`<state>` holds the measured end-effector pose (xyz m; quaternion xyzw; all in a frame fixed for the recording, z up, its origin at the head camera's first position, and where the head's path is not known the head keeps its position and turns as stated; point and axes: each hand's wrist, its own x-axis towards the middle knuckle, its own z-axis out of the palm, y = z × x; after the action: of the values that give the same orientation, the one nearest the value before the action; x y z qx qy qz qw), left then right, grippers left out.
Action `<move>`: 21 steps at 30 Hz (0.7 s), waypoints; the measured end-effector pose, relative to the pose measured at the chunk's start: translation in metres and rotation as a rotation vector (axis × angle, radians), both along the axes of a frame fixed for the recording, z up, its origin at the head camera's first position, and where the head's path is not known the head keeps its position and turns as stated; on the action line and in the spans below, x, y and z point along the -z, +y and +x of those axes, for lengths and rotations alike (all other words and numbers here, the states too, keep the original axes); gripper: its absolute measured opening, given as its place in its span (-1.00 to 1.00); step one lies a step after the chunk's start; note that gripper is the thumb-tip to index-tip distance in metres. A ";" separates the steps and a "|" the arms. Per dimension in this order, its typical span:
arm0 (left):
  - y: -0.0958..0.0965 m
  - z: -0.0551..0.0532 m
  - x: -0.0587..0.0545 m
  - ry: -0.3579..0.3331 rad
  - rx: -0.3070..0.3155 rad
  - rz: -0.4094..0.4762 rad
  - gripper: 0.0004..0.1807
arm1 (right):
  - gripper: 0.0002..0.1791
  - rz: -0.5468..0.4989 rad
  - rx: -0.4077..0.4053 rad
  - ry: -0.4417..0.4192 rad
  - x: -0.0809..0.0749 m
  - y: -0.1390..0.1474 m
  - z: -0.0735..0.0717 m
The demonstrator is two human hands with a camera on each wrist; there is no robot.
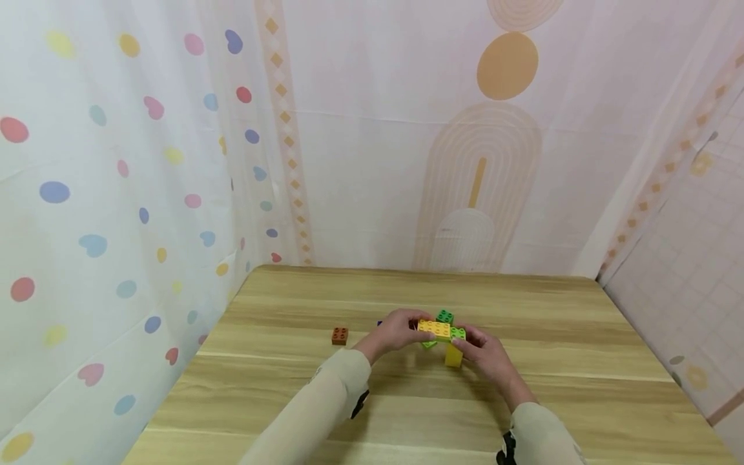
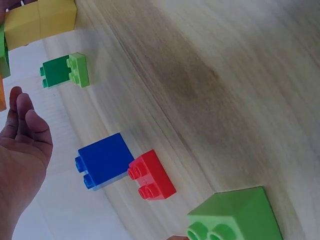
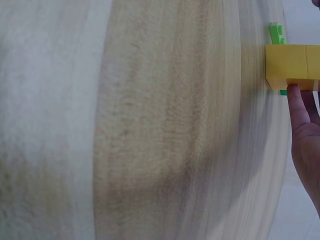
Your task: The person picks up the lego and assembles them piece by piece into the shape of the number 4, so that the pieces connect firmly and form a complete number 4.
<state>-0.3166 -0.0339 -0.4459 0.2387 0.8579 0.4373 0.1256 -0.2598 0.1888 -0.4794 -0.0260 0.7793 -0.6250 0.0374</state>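
Note:
My left hand (image 1: 400, 329) pinches the left end of a long orange-yellow brick (image 1: 434, 329). The brick's right end meets a light green brick (image 1: 458, 332) on top of a yellow brick stack (image 1: 453, 355); whether they are pressed together I cannot tell. My right hand (image 1: 485, 352) holds that stack near its top, the thumb by the light green brick. In the right wrist view, a finger of the right hand (image 3: 305, 130) touches the yellow bricks (image 3: 290, 62). The left wrist view has the left hand (image 2: 25, 150) below the yellow bricks (image 2: 40, 22).
A brown-orange brick (image 1: 340, 335) lies left on the wooden table (image 1: 407, 420). Behind the hands are a dark green brick (image 1: 445, 316) and a small light green one (image 1: 429, 344). The left wrist view adds blue (image 2: 105, 160), red (image 2: 152, 175) and sloped green (image 2: 240, 215) bricks. Curtains (image 1: 360, 161) surround the table.

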 end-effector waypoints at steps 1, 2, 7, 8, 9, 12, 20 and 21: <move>0.000 0.000 0.000 -0.003 0.001 0.004 -0.64 | -0.49 0.003 -0.005 0.002 0.000 0.000 0.000; -0.001 0.000 0.000 -0.005 0.002 0.006 -0.64 | -0.49 0.003 -0.008 0.003 0.000 0.000 0.001; -0.004 0.000 0.002 -0.008 -0.004 0.016 -0.64 | -0.49 0.000 -0.012 0.011 -0.001 -0.001 0.002; -0.005 -0.001 0.002 -0.009 -0.008 0.018 -0.64 | -0.49 -0.001 -0.008 0.011 0.000 -0.001 0.002; -0.006 -0.001 0.002 -0.004 -0.012 0.015 -0.65 | -0.49 0.000 -0.008 0.011 0.000 -0.001 0.001; -0.010 -0.003 0.003 0.013 -0.024 -0.004 -0.65 | -0.49 -0.001 0.004 0.007 0.000 -0.001 0.000; -0.020 -0.004 0.001 0.046 -0.025 -0.043 -0.61 | -0.49 0.000 0.013 0.001 0.000 -0.001 0.000; -0.022 -0.004 0.001 0.044 -0.029 -0.041 -0.62 | -0.49 0.000 0.011 0.001 0.000 -0.001 0.000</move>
<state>-0.3209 -0.0556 -0.4472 0.2333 0.8725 0.4161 0.1054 -0.2593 0.1880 -0.4791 -0.0221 0.7795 -0.6251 0.0335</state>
